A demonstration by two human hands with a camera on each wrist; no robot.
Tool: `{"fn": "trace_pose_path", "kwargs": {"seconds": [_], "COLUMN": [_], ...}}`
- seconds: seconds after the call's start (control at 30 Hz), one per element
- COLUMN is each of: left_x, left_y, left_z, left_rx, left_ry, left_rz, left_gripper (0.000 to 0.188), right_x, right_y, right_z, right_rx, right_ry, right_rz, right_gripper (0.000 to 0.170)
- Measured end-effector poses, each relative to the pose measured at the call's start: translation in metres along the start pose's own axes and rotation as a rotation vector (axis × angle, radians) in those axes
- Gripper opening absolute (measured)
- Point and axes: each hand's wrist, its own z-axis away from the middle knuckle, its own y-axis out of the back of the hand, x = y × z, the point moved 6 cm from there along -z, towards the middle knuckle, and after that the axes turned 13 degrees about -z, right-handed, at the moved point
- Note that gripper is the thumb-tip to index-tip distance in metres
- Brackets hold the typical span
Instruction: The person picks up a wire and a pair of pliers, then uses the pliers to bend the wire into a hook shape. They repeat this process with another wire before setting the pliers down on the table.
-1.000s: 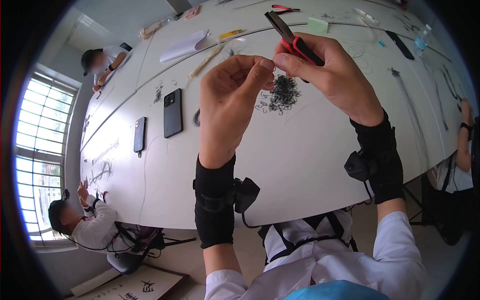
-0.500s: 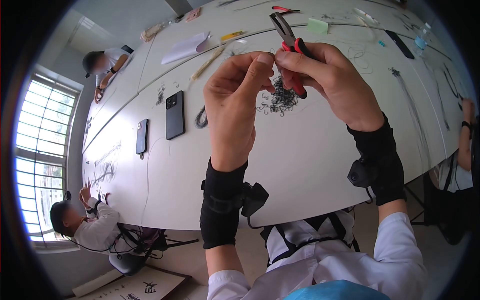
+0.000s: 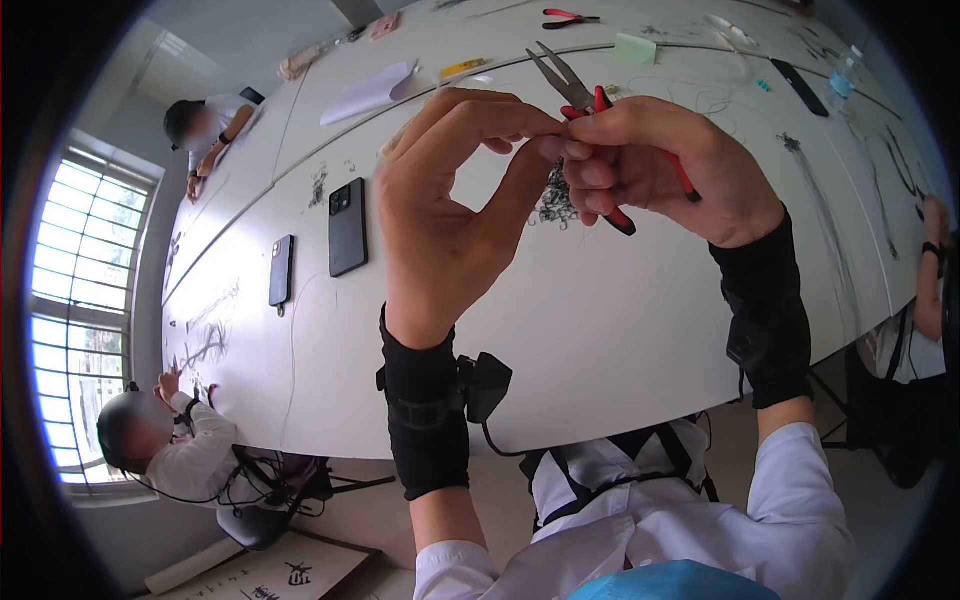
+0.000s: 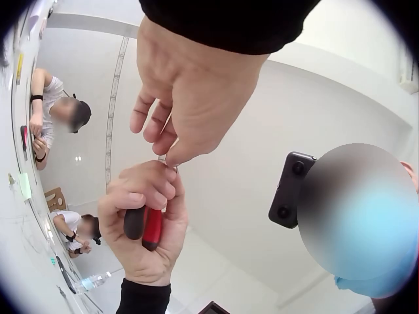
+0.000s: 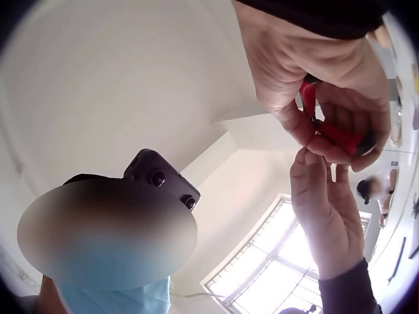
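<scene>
While the R hand (image 3: 690, 150) is clamped round steel-nosed, red-and-black-handled pliers (image 3: 579, 98) — blades parted, pointing up & away from the wearer — the L hand (image 3: 440, 222) brings thumb & forefinger tips together against the R fingertips (can't tell what's btwn them). Partly hidden beyond: a heap of small black hooks (image 3: 556, 209) on the glossy white tabletop (image 3: 600, 350). Further L, a dark rectangular phone (image 3: 348, 228).

Phones (image 3: 348, 228) left of left hand (image 3: 432, 225) | pliers (image 3: 578, 95) — in right hand (image 3: 705, 165) | bottle (image 3: 845, 77) — far right on table (image 3: 600, 340)
</scene>
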Motion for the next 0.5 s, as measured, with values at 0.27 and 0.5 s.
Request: {"fn": "trace_pose_path", "kwargs": {"seconds": [0.27, 0.5], "left_x": [0.0028, 0.0028], "left_y": [0.0014, 0.0034], "left_z": [0.0012, 0.0007], "left_rx": [-0.027, -0.066], "left_ry": [-0.007, 0.003], "left_rz": [-0.036, -0.050], "left_gripper": [0.011, 0.013], "right_x": [0.0007, 0.0025], "right_y": [-0.0060, -0.0048], "right_z": [0.0012, -0.0003], "right_rx": [0.081, 0.079], "right_ry": [-0.010, -0.035], "right_rz": [0.068, 0.048], "right_gripper": [0.032, 0.034]}}
